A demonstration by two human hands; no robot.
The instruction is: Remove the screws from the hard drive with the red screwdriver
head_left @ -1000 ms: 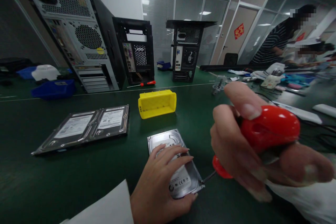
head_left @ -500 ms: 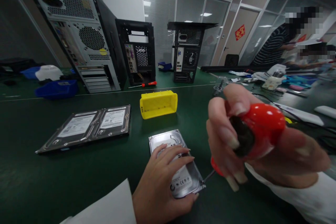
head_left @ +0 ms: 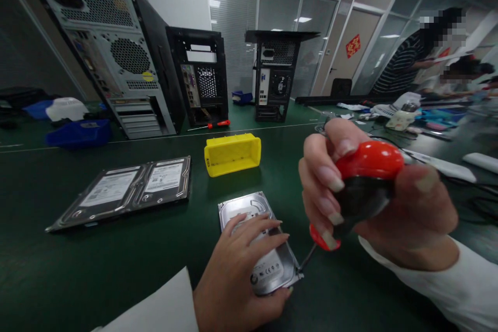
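A silver hard drive (head_left: pixel 277 265) lies on the green table with its lower right corner turned toward my right hand. My left hand (head_left: pixel 237 264) rests over it, fingers spread across the label and thumb against the near edge, gripping it. In my right hand (head_left: pixel 408 231) is a red and black screwdriver (head_left: pixel 368 161), its thick handle wrapped by my fingers and thumb. The shaft slants down to the left, and its tip meets the corner of the drive. Any screw under the tip is too small to make out.
Beyond the drive stands a yellow bin (head_left: pixel 233 155). Two dark hard drives (head_left: pixel 112 187) lie side by side at left. Computer cases (head_left: pixel 134 57) line the back, with another red screwdriver (head_left: pixel 210 125) before them. A blue bin (head_left: pixel 80 133) sits far left; cables (head_left: pixel 482 207) are at right.
The screwdriver handle has turned in my right hand, showing more black on the near side. My left hand still holds the hard drive. The whole view has shifted slightly.
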